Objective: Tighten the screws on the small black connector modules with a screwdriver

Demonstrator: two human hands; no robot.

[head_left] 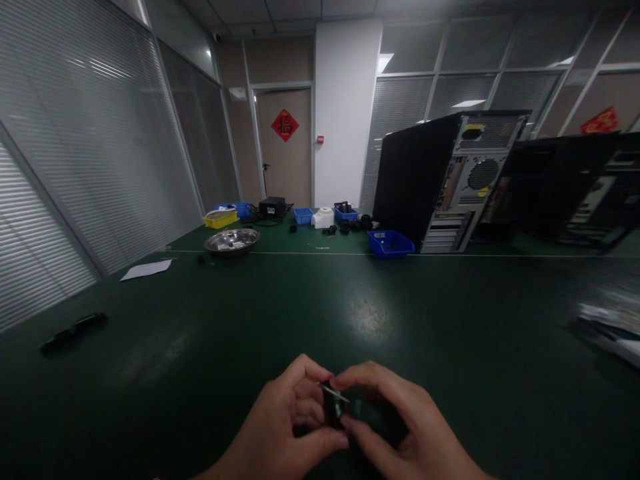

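The held piece [331,403] looks dark, the table [300,307] green, the door sign [285,125] red-and-black

L hand [273,420] + R hand [425,420], low ctr.
We have both pinching: idx fingers [375,375] bent, thumbs [320,441] nearer us, tips close.

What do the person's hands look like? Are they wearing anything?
The left grip and right grip are bare human hands, with slightly bent fingers and thumbs. No gloves, rings, bracelets or sleeves show, though some fingers are blurred or hidden.
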